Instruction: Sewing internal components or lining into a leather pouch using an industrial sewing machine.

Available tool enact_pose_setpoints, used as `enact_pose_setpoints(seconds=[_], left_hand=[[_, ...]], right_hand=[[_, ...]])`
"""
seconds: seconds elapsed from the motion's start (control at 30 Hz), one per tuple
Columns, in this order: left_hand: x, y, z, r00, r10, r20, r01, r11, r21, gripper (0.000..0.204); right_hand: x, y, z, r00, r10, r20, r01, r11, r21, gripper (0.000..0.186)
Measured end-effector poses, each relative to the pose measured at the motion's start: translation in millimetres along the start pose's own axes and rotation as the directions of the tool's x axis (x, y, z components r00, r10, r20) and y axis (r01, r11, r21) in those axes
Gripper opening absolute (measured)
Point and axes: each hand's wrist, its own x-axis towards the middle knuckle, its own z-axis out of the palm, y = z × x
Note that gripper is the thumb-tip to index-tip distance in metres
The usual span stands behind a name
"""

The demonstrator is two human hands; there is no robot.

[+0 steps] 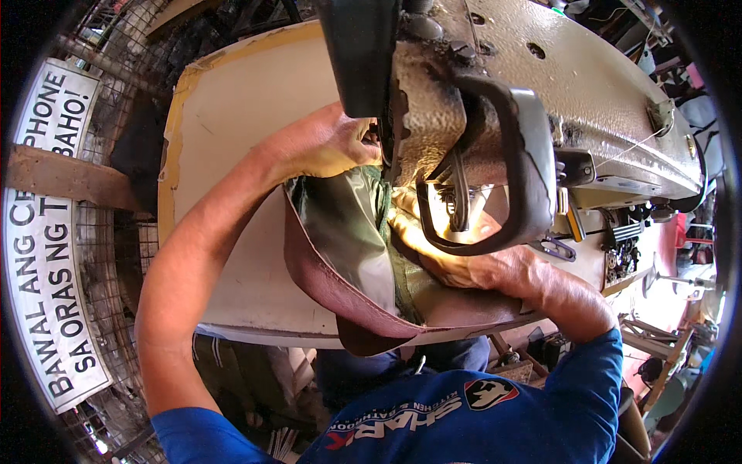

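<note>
A sewing machine (610, 100) with a worn metallic body reaches over a pale work table. Under its head lies a piece in brown leather-like material (313, 259) with shiny green lining (340, 232) and a stitched edge, hanging over the table's near edge. My left hand (344, 143) reaches to the far end of this piece; its fingers are mostly hidden behind the machine's black upright part. Beside the lit needle area, my right hand (452, 251) lies on the green side, fingers stretched forward against it. A black loop-shaped guard (533, 162) partly covers that hand.
The table top (247, 100) has tape along its far left edge. Scissors (555, 247) and dark metal parts (622, 251) lie at the right. Wire mesh with a white lettered sign (58, 240) and a wooden bar (73, 182) stands at the left.
</note>
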Motion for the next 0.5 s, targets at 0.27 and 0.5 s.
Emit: enact_pose_setpoints(seconds=[0.27, 0.5], left_hand=[[5, -10, 9, 0.984, 0.167, -0.07, -0.176, 0.969, -0.175, 0.032], [7, -23, 14, 0.979, 0.177, -0.103, -0.195, 0.957, -0.213, 0.039]], right_hand=[[2, 2, 3, 0.995, 0.078, -0.07, -0.068, 0.988, 0.138, 0.015], [8, 1, -5, 0.994, 0.106, 0.001, -0.104, 0.981, 0.161, 0.015]])
